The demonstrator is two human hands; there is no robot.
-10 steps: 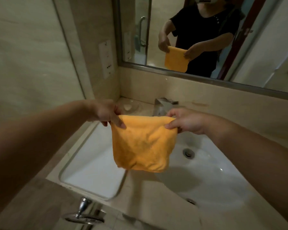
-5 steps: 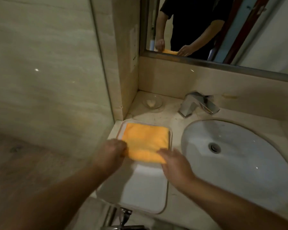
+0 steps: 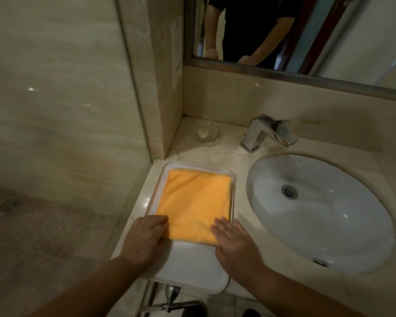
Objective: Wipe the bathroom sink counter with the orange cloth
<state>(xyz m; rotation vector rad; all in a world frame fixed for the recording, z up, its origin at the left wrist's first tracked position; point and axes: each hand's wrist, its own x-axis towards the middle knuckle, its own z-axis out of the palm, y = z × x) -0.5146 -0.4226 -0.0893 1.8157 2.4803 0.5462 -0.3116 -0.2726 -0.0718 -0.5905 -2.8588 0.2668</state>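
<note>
The orange cloth (image 3: pixel 194 202) lies folded flat in the far half of a white tray (image 3: pixel 192 266), which sits on the beige counter (image 3: pixel 217 149) left of the sink. My left hand (image 3: pixel 144 239) is at the cloth's near left corner with its fingers curled over the edge and the fingertips hidden. My right hand (image 3: pixel 233 243) lies flat on the near right corner, fingers spread.
The white oval sink basin (image 3: pixel 318 213) is to the right of the tray, with a chrome faucet (image 3: pixel 265 133) behind it. A glass soap dish (image 3: pixel 205 132) sits in the back left corner. A mirror (image 3: pixel 306 30) hangs above, and a chrome bar (image 3: pixel 172 298) is below the counter's front edge.
The cloth, held up by both hands a second ago, has been laid in the tray. My right hand has flattened onto it. The view has tilted down and to the left.
</note>
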